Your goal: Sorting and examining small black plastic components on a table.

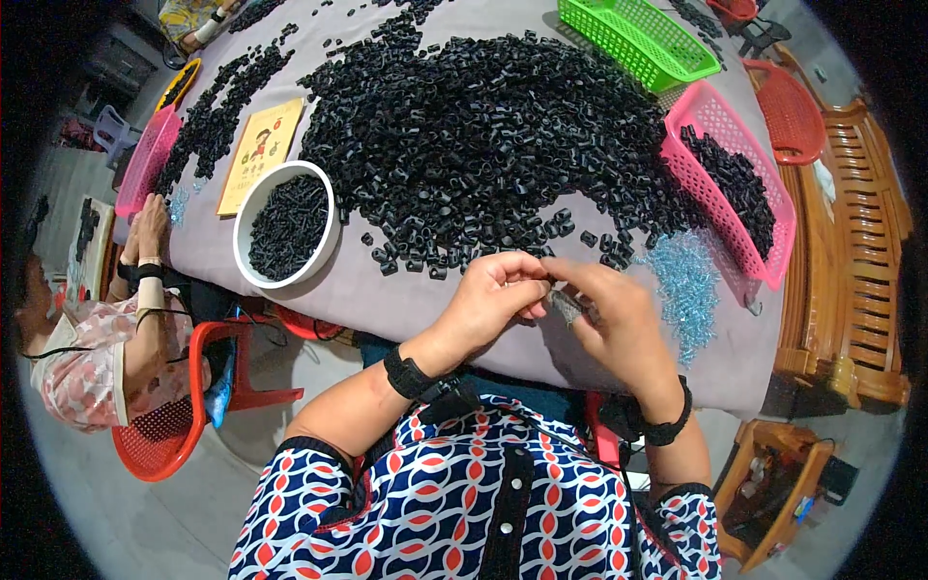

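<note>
Over the near edge of the cloth, my left hand (498,300) and my right hand (614,314) meet at their fingertips. Both are closed in a pinch; whatever lies between the fingers is too small and covered to make out. Something greyish (565,307) shows beneath my right fingers, its kind unclear. Just beyond my hands spreads a large heap of small black plastic clip-like pieces (483,135). To the right of my right hand lies a pile of small clear bluish pieces (684,290). A white bowl (329,227) of thin black pieces stands left of my left hand.
At the right stands a pink basket (788,256) part filled with black pieces; behind it is a green basket (677,72). A yellow booklet (261,155) lies beyond the bowl. Another person (135,348) sits at the left, near a red chair (198,387). A wooden bench (851,251) flanks the table.
</note>
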Available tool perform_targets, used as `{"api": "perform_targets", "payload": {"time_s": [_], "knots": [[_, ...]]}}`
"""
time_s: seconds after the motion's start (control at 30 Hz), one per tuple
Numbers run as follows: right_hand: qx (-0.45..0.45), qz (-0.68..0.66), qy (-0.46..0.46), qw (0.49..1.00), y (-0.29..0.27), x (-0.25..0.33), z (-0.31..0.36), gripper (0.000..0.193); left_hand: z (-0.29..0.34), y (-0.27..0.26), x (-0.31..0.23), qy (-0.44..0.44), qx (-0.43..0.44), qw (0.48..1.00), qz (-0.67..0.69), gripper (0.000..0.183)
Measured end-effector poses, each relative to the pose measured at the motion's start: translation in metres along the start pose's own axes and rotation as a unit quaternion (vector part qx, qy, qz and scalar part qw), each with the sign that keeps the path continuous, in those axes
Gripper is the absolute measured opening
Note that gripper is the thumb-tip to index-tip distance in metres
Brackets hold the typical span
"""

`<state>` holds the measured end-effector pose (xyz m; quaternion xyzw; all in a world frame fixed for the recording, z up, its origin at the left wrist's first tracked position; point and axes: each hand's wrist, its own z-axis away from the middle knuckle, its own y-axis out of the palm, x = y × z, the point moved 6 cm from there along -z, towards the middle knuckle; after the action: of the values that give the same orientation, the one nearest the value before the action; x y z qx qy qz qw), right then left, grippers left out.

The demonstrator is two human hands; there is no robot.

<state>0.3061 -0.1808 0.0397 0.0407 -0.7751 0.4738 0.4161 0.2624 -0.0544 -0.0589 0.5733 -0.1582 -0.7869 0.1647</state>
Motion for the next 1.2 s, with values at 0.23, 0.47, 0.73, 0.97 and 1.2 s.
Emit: {"api": "perform_targets", "payload": {"time_s": [0.23,0.47,0.73,0.97,1.2], "knots": [[-0.063,0.142,-0.018,0.988,0.011,0.004,-0.006,0.037,-0.005,0.004,-0.002,0.056,-0.017,0.998,0.034,0.014],[-0.088,0.238,-0.020,0.967,0.028,-0.014,-0.009,0.027,-0.007,0.004,0.000,0.017,-0.021,0.999,0.034,0.019],[-0.079,0.221,-0.038,0.971,0.025,-0.015,-0.004,0.031,-0.009,0.007,0.006,0.007,0.069,0.997,-0.020,0.025],[-0.081,0.222,-0.053,0.970,0.026,-0.010,-0.007,0.032,-0.008,0.013,-0.001,0.029,0.050,0.998,0.027,0.023],[-0.108,0.167,-0.056,0.978,0.018,-0.005,-0.013,0.041,-0.007,0.010,-0.003,0.046,-0.002,0.998,0.034,0.024]]}}
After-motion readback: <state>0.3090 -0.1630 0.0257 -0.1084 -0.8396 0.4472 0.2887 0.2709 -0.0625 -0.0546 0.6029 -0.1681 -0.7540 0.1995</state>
